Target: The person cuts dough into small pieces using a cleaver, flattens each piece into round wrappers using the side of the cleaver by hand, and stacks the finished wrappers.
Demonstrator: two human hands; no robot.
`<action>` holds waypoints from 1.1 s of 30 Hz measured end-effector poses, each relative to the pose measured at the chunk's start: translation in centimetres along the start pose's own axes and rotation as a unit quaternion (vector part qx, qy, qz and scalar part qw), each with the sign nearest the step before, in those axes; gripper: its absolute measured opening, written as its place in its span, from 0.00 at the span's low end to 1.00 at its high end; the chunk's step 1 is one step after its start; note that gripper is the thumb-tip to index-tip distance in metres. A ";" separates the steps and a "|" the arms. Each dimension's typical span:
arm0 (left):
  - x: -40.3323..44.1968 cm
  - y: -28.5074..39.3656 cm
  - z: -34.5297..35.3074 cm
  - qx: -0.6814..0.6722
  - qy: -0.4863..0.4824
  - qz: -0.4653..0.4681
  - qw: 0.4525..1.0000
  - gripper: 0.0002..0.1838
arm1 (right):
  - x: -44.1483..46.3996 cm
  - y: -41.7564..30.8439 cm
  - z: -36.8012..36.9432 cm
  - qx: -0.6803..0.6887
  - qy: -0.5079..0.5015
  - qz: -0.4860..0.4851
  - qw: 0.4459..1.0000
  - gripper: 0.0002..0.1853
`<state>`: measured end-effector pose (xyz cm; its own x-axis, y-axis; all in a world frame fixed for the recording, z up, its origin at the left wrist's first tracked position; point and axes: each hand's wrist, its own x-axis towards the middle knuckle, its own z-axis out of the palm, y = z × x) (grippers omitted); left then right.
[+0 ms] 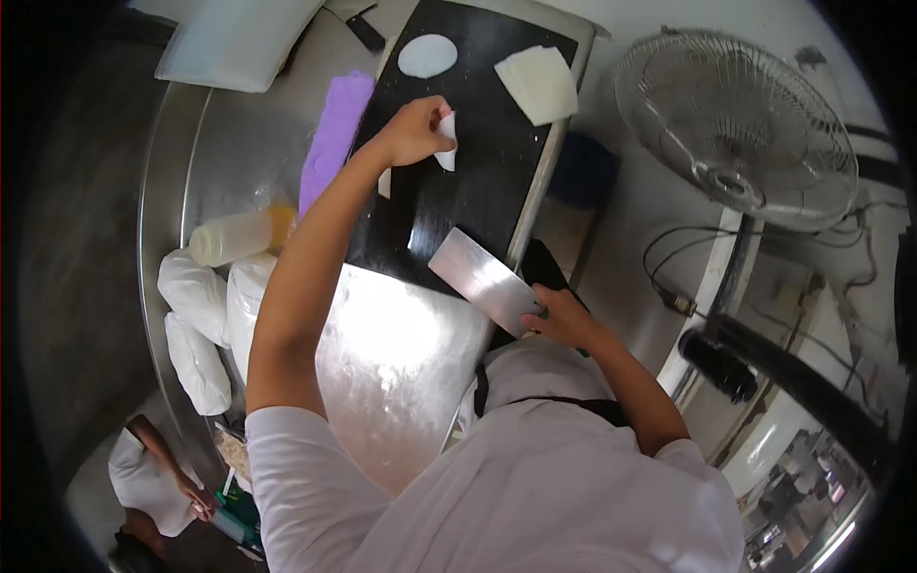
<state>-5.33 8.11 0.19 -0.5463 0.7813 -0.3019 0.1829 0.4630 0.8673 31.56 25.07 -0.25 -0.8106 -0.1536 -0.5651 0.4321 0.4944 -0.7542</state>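
Observation:
My left hand point(417, 132) is over the black board point(396, 224), its fingers pinched on a thin white dough wrapper point(448, 143) that hangs edge-on. Beyond it, a round white wrapper point(427, 56) lies flat on the board. A stack of pale yellow square sheets point(538, 84) rests near the board's far right corner. My right hand point(564, 317) is closed around the handle of a cleaver point(480, 275), whose broad blade lies flat-side up over the board's near right edge. A small pale strip point(384, 183) sits below my left wrist.
Left of the board are a purple cloth point(334, 134), a bottle of yellowish liquid point(234, 237) and white plastic-wrapped bundles point(199, 358). A knife handle point(365, 31) shows at the top. A wire-caged fan point(735, 134) stands right. Another person point(158, 473) works at lower left.

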 end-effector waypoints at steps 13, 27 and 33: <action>8.2 -4.4 -7.5 -0.045 0.268 -0.278 0.921 0.29 | 10.7 0.0 -14.5 -0.079 -0.043 -0.066 0.994 0.23; -12.7 -4.3 7.8 0.100 0.444 -0.081 0.887 0.18 | 16.6 -8.5 -16.7 -0.143 -0.011 -0.221 0.965 0.13; -13.0 -7.2 7.3 0.115 0.453 -0.043 0.883 0.15 | 18.2 -12.3 -15.8 -0.310 -0.042 -0.205 0.927 0.12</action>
<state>6.42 -2.28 -5.00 -0.9768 0.1325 0.1681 0.2135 0.6576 0.7225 5.23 29.73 4.09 -0.8120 -0.4907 -0.3159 -0.2381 0.7728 -0.5883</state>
